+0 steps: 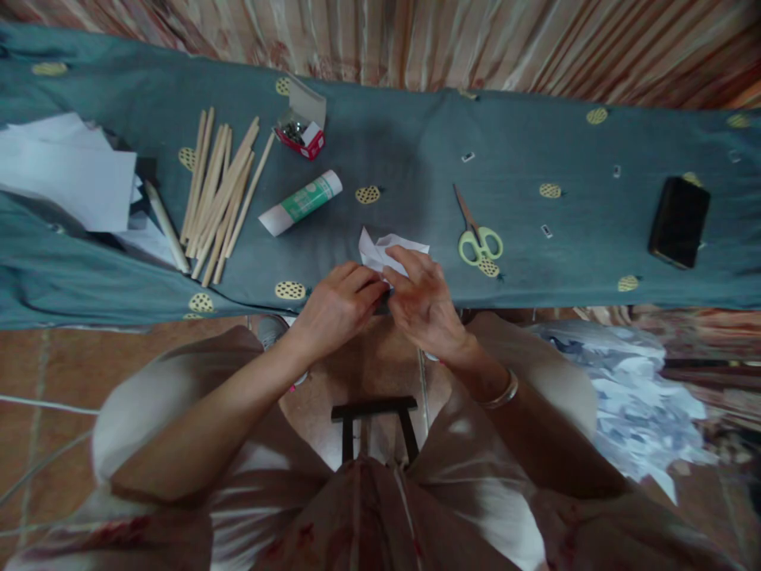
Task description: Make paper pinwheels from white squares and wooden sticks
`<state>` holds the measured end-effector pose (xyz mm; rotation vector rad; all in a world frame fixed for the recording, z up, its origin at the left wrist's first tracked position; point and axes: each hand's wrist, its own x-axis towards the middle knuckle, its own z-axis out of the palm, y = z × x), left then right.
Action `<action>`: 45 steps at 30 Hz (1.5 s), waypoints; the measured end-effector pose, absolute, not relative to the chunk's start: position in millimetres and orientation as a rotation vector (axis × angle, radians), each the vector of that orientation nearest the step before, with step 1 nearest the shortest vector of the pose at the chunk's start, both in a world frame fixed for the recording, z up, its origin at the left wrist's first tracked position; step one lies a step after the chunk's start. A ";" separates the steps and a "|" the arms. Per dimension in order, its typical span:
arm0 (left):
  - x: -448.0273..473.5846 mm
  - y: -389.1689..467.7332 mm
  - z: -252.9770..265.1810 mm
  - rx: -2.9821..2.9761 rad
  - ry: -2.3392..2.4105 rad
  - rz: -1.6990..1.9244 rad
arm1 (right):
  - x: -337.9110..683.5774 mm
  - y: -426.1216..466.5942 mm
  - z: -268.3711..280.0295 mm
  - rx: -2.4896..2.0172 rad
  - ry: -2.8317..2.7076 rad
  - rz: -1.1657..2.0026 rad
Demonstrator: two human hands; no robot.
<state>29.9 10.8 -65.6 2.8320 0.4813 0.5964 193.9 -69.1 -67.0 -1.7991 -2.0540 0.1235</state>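
A small piece of folded white paper (384,250) is held at the near edge of the surface (416,151), which is covered by a grey-green cloth with yellow dotted patches. The paper is pinched between both hands: the grip of the left hand (336,305) is closed on its lower left part, and the grip of the right hand (425,301) is closed on its lower right, with the fingers laid over the sheet. The two hands are touching each other over the paper, and the upper corners of the paper are seen sticking out beyond the fingers. A metal bangle (502,392) is worn on the right wrist. Just right of the paper, a pair of green-handled scissors (476,234) is laid flat on the cloth. To the left, a glue stick (300,204) is lying on its side, near a bundle of wooden sticks (219,194) and an opened red box (303,127). White sheets (65,170) are stacked at the far left, and a dark phone (678,220) is placed well apart at the right.
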 end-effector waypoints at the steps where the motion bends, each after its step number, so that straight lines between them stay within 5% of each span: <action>1: 29.7 11.2 -65.4 2.825 0.488 0.595 | 193.6 -69.2 -67.6 -1.793 -2.055 0.131; 29: 22.5 41.1 -60.6 1.832 0.995 0.695 | 199.1 -60.6 -69.2 -1.771 -1.970 0.098; 39: 39.2 33.9 -49.6 0.972 0.927 0.599 | 200.9 -56.7 -65.0 -1.749 -1.849 0.009; 45: 43.9 27.4 -45.1 1.014 0.816 0.561 | 193.6 -55.2 -65.8 -1.748 -1.907 -0.073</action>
